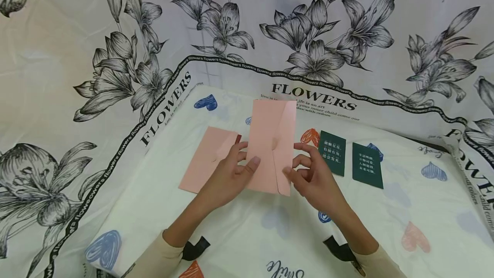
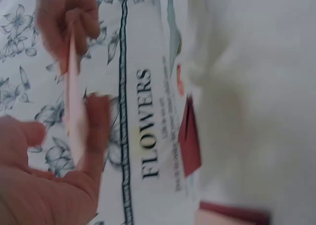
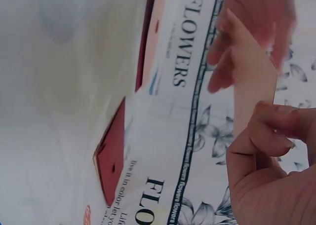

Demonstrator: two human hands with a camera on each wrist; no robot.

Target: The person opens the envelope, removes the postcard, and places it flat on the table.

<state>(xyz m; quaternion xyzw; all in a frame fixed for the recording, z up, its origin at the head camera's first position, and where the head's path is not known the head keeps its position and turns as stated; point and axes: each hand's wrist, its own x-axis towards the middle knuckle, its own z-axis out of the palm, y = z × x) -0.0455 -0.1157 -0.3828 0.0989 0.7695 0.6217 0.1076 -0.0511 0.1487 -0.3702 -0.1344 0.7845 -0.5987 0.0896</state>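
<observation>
A pink envelope (image 1: pixel 266 145) is held upright between both hands above the bed-like surface, its long flap on the right side facing the head camera. My left hand (image 1: pixel 235 170) pinches its left edge, thumb in front and fingers behind. On the opposite edge, my right hand (image 1: pixel 310 175) pinches the paper near the flap. Both wrist views show the envelope nearly edge-on, with the left hand (image 2: pixel 54 185) blurred and the right hand (image 3: pixel 271 170) curled at its edge. Another pink envelope (image 1: pixel 204 158) lies behind the left hand, a dark red strip (image 1: pixel 238 139) at its upper right.
Two dark green cards with white writing, a nearer-to-hand one (image 1: pixel 332 153) and one farther right (image 1: pixel 367 165), lie on the white heart-printed cloth (image 1: pixel 239 235). A dark red card (image 3: pixel 111 156) shows in the right wrist view. Flower-printed fabric (image 1: pixel 231 25) rises behind.
</observation>
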